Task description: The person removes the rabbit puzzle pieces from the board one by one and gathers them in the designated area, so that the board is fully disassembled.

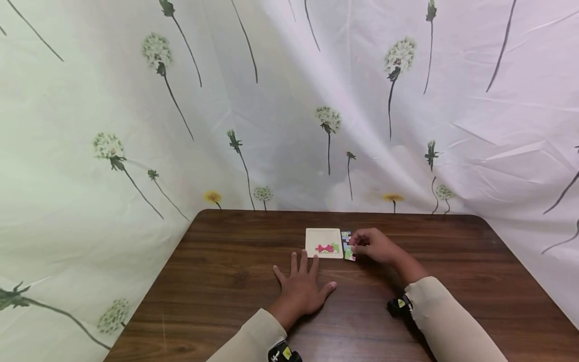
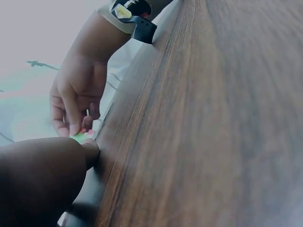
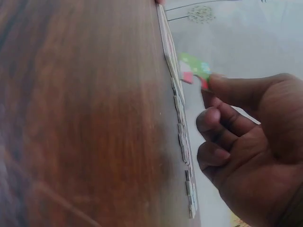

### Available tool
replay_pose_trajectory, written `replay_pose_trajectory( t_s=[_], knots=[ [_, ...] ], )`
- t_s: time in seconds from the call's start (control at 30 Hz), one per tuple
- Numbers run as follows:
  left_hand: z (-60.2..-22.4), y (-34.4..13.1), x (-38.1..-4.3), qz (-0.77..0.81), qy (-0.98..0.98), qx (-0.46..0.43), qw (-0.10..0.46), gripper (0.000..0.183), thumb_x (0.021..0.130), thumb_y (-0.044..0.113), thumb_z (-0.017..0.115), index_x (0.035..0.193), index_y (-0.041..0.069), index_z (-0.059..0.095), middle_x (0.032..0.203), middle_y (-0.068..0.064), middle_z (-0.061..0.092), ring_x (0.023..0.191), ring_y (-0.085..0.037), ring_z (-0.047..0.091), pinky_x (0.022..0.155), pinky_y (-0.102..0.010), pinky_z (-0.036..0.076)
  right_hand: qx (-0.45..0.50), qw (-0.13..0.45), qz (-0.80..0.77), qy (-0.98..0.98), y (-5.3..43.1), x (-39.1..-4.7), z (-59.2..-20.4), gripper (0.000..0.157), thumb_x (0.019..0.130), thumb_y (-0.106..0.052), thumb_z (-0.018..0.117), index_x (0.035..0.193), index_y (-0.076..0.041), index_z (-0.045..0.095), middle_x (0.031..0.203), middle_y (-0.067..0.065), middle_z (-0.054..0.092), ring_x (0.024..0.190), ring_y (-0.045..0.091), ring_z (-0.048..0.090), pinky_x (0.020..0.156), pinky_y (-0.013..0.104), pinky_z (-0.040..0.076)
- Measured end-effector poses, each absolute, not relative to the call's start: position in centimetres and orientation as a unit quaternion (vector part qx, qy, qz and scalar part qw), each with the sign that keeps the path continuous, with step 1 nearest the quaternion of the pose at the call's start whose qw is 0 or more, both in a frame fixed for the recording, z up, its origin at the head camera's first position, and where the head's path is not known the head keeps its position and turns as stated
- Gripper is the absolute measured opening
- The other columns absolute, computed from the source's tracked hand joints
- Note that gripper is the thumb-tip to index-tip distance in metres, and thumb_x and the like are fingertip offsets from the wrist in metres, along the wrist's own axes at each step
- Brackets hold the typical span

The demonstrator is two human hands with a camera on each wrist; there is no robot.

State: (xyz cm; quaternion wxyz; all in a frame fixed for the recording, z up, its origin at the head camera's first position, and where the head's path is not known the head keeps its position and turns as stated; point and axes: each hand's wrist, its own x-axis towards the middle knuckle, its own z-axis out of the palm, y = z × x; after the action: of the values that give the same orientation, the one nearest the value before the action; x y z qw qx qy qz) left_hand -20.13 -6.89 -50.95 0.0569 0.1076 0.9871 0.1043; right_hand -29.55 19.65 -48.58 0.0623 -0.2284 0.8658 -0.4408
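Observation:
A pale square puzzle tray (image 1: 322, 237) lies on the table, with pink and green puzzle pieces (image 1: 333, 248) along its near side. My left hand (image 1: 300, 291) rests on the tabletop, its fingers spread and its fingertips at the tray's near edge. Between thumb and forefinger, my right hand (image 1: 373, 245) pinches a green and pink puzzle piece (image 3: 195, 66), which the right wrist view shows raised above the table. Beside the tray lie loose puzzle pieces (image 1: 346, 235), partly hidden by the right hand.
The dark wooden table (image 1: 226, 281) reaches back to a hanging white cloth (image 1: 280, 125) printed with dandelions. In the right wrist view, several thin loose pieces (image 3: 183, 142) lie in a row beyond the tray. Each wrist wears a dark camera strap.

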Motion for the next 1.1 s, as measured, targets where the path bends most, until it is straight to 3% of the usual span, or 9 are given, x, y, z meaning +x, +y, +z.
replay_pose_trajectory(
  t_s=[0.47,0.8,1.1],
  knots=[
    [-51.1,-6.9,-19.9,0.108,0.987,0.109,0.055,0.095,0.102,0.082,0.045,0.174,0.022,0.033,0.183,-0.017,0.021,0.171,-0.045,0.014,0.119,-0.092,0.011,-0.235,0.034,-0.39,0.89,19.7,-29.2,-49.8,0.003,0.101,-0.006,0.077,0.1,-0.004,0.075,0.093,0.003,0.073,0.085,0.01,0.062,0.077,0.026,0.051],
    [-51.1,-6.7,-20.2,0.104,0.987,0.112,0.049,0.095,0.102,0.083,0.044,0.174,0.022,0.033,0.183,-0.017,0.021,0.171,-0.045,0.014,0.119,-0.092,0.011,-0.238,0.029,-0.367,0.899,19.6,-28.6,-49.2,0.021,0.085,-0.013,0.095,0.094,-0.007,0.077,0.083,0.003,0.067,0.078,0.012,0.056,0.071,0.025,0.047],
    [-50.8,-6.7,-20.3,0.103,0.987,0.112,0.048,0.094,0.103,0.082,0.044,0.174,0.022,0.033,0.183,-0.017,0.02,0.171,-0.045,0.014,0.119,-0.092,0.011,-0.238,0.013,-0.331,0.913,19.7,-28.9,-49.7,0.014,0.088,-0.017,0.093,0.09,-0.012,0.081,0.08,-0.004,0.067,0.076,0.008,0.054,0.069,0.025,0.047]
  ],
)
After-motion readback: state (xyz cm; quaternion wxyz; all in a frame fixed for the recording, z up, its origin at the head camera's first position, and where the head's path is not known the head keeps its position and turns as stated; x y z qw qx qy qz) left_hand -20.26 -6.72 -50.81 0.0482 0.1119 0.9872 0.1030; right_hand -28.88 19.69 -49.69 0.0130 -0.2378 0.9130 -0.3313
